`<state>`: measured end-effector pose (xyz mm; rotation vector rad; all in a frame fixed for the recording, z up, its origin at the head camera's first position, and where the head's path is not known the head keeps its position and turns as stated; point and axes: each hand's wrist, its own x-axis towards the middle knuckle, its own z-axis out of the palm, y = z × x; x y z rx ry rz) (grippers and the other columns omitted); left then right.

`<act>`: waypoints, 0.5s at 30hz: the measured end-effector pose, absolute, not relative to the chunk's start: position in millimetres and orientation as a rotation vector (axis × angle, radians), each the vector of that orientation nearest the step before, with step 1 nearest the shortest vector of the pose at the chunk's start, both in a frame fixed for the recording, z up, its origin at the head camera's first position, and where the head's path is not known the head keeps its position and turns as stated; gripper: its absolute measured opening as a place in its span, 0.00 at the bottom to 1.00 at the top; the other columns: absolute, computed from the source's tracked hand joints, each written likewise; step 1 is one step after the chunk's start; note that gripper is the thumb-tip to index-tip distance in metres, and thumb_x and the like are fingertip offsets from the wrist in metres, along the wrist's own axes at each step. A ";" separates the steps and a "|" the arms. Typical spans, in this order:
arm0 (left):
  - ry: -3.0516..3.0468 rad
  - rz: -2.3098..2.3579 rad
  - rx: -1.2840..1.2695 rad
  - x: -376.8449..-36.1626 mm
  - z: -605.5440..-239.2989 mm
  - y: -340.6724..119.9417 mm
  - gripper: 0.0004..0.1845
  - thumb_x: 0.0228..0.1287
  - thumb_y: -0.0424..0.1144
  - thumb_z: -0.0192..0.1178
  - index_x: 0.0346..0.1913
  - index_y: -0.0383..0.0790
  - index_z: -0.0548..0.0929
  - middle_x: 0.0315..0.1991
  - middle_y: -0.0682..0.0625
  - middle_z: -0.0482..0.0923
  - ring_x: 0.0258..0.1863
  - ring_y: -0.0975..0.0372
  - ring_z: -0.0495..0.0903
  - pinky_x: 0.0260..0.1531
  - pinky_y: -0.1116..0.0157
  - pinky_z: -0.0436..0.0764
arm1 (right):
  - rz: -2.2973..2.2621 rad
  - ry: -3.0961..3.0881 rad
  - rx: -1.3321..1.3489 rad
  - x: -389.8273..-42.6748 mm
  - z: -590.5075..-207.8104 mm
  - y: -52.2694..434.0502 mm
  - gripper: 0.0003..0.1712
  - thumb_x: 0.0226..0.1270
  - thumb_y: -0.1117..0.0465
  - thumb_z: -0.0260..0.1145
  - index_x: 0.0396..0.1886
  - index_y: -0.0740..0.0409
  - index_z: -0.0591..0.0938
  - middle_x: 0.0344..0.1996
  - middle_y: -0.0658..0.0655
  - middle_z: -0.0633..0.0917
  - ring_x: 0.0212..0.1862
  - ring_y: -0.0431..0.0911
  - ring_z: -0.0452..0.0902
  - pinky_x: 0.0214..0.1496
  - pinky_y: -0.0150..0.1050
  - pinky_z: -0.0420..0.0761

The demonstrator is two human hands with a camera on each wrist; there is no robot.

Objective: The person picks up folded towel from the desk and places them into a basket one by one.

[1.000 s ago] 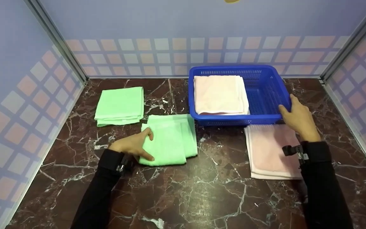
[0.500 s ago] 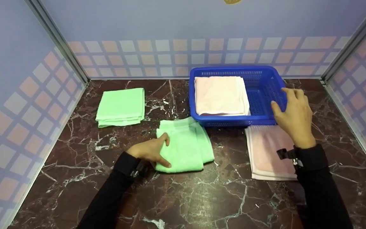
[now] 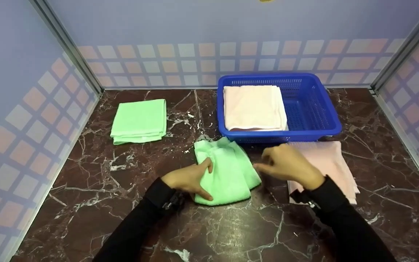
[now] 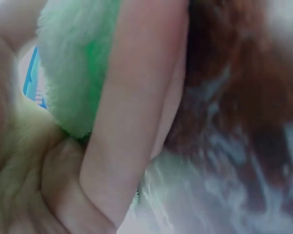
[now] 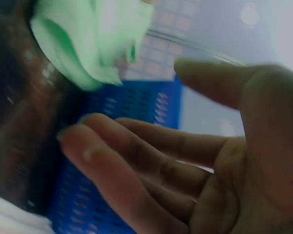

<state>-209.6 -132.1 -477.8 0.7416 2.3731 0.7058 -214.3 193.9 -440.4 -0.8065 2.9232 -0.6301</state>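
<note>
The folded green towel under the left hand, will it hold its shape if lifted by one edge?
Probably not: the folded green terry towel already looks rumpled and fanned where the left hand grips it, so it is likely floppy. Its fluffy pile suggests it is light and easy to grip.

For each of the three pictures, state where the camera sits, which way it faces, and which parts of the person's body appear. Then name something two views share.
Head: looks forward and down at the table; both sleeves, left hand gripping the green towel, right hand.
Left wrist: under the palm, facing the fingers on the towel.
Right wrist: beside the open palm, facing the blue basket.
Shared: towel and basket show in all three.
</note>
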 end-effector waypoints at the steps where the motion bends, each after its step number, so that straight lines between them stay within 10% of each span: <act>1: 2.373 0.702 0.751 -209.3 -478.0 -131.0 0.43 0.47 0.51 0.83 0.55 0.46 0.61 0.28 0.56 0.61 0.26 0.61 0.69 0.29 0.64 0.74 | -0.589 2.910 -0.811 -214.7 -446.5 190.8 0.25 0.67 0.42 0.72 0.33 0.62 0.86 0.24 0.55 0.86 0.24 0.45 0.80 0.32 0.46 0.84; 9: 2.377 0.702 0.770 -204.9 -482.4 -114.7 0.43 0.45 0.53 0.84 0.56 0.52 0.62 0.28 0.57 0.66 0.24 0.62 0.72 0.29 0.65 0.78 | -0.482 2.835 -0.649 -210.3 -467.1 180.6 0.61 0.67 0.23 0.57 0.70 0.78 0.69 0.53 0.80 0.82 0.52 0.71 0.83 0.57 0.63 0.82; 15: 2.419 0.840 0.759 -199.1 -490.0 -98.1 0.42 0.50 0.55 0.81 0.58 0.50 0.62 0.29 0.58 0.65 0.26 0.63 0.72 0.30 0.65 0.78 | -0.553 2.859 -0.644 -193.8 -480.9 175.7 0.72 0.58 0.30 0.73 0.81 0.72 0.49 0.56 0.83 0.79 0.53 0.72 0.82 0.55 0.64 0.83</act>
